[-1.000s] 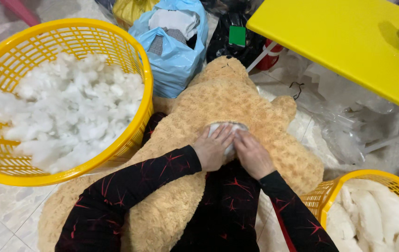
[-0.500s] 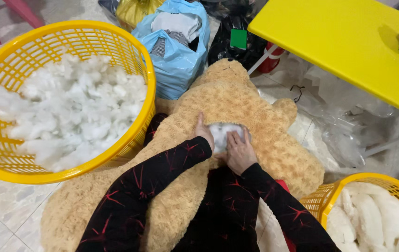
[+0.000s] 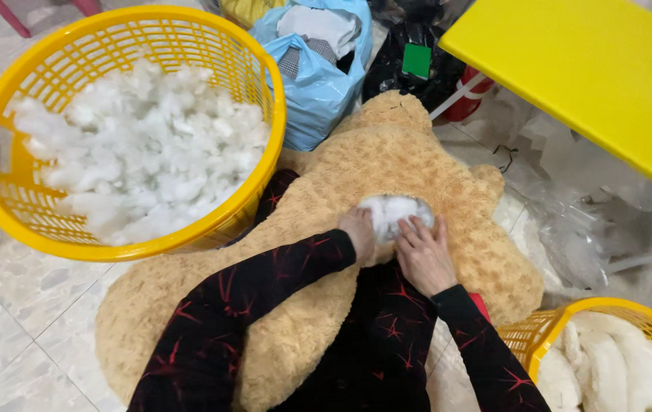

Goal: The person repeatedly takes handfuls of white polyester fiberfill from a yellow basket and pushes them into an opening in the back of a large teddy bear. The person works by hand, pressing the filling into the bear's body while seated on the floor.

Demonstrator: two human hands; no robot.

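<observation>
A large tan plush bear [image 3: 387,164] lies across my lap, with an opening where white stuffing [image 3: 393,208] shows. My left hand [image 3: 359,231] is curled at the left edge of the opening, fingers pressed into the plush and the stuffing. On the right side, my right hand [image 3: 421,252] lies with its fingers spread and the fingertips touching the white stuffing. Both sleeves are black with red streaks.
A big yellow basket [image 3: 265,164] of loose white stuffing [image 3: 146,149] stands at the left. A second yellow basket [image 3: 524,336] with white pieces sits at the lower right. A yellow table [image 3: 570,69], a blue bag [image 3: 322,84], black bags and clear plastic sheeting [image 3: 570,198] lie beyond.
Both hands lay flat over the opening a second ago; the left has since curled to the opening's left edge and the right spread at its right. The view has shifted right.
</observation>
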